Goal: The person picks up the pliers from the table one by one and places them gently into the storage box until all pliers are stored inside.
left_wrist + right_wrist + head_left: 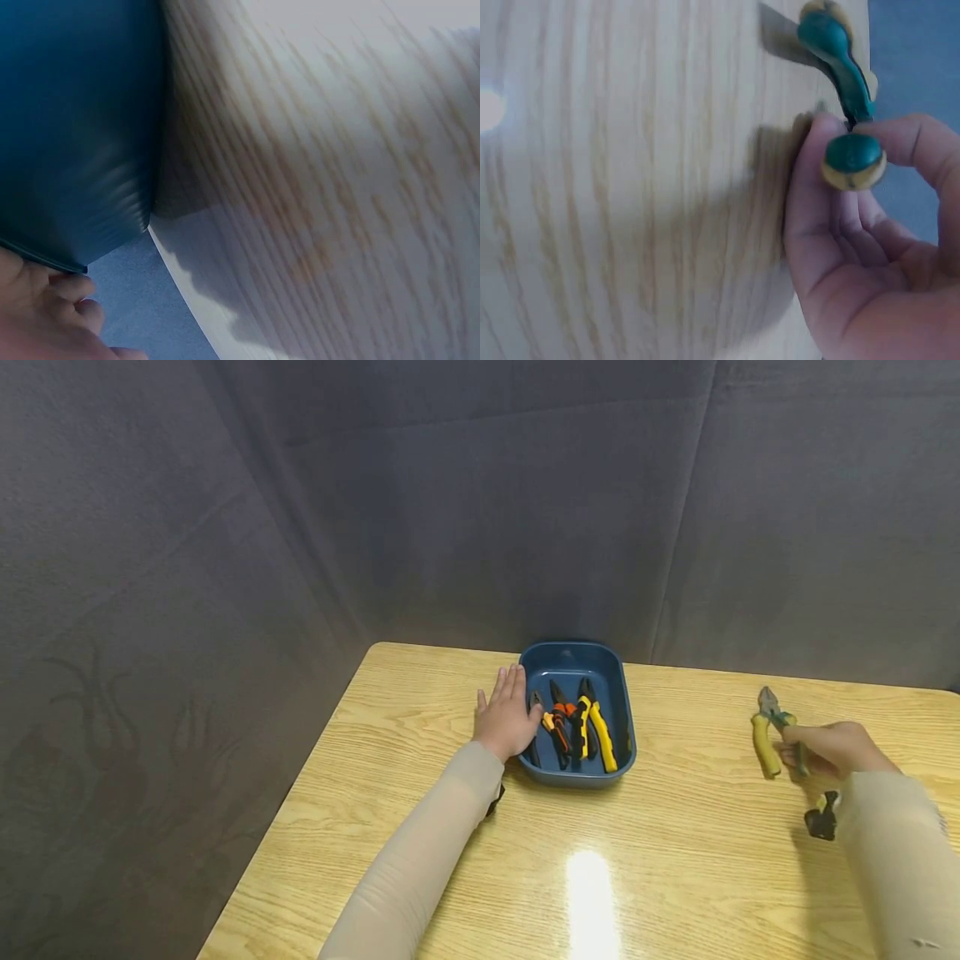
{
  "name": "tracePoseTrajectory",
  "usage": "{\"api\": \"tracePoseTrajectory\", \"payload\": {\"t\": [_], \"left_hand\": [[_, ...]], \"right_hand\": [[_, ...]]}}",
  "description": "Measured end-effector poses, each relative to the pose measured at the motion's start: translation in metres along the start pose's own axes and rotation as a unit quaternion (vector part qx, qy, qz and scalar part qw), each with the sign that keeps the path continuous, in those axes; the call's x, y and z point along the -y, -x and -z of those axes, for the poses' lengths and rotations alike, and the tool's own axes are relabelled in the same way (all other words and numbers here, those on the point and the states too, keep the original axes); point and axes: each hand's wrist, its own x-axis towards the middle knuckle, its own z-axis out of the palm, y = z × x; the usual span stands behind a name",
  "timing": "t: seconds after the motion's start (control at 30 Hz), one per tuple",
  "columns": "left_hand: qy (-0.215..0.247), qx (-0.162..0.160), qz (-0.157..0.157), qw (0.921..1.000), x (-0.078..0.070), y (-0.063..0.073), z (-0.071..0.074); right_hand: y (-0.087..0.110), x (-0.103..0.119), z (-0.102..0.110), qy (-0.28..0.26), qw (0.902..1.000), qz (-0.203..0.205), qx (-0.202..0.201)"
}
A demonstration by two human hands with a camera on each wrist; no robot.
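My right hand [828, 749] pinches one handle of a pair of yellow and green pliers [765, 747] at the right of the table. In the right wrist view, thumb and fingers close round one green-and-yellow handle [853, 154], while the other handle stands free above it. The pliers' grey jaws point away from me in the head view. With fingers straight, my left hand [508, 718] rests on the left rim of a blue bin [626, 727]. Inside the bin lie several pliers, among them a yellow-and-black pair [602, 739] and an orange-and-black pair [558, 727].
The bin stands near the back edge of a light wooden table [697, 843]. A dark grey curtain [487, 527] hangs behind and to the left. A bright light reflection shows on the tabletop in front of the bin.
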Motion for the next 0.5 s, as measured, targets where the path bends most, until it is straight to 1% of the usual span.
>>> {"api": "tracePoseTrajectory", "payload": {"t": [0.07,0.13,0.23,0.3,0.37,0.5], "left_hand": [[0.003,0.001,-0.001,1.0,0.0002,0.0006,0.0],[0.002,0.002,-0.002,1.0,0.0007,0.0011,0.0],[0.001,0.001,-0.003,1.0,0.0011,0.0023,0.0004],[0.002,0.001,-0.003,1.0,0.0012,0.0033,0.0008],[0.003,0.003,-0.002,1.0,0.0011,0.0043,0.001],[0.006,0.005,-0.003,1.0,0.0021,0.0044,0.0011]], "right_hand": [[0.0014,-0.001,0.0009,-0.06,0.9976,-0.014,0.029],[0.0027,-0.0012,0.0019,-0.08,0.9956,-0.021,0.045],[0.0032,-0.0024,0.0033,-0.08,0.9951,-0.017,0.056],[0.0033,-0.0041,0.0039,-0.098,0.993,-0.011,0.065],[0.0033,-0.0062,0.0048,-0.127,0.9892,-0.011,0.072],[0.0047,-0.0098,0.0055,-0.164,0.9834,-0.011,0.077]]}}
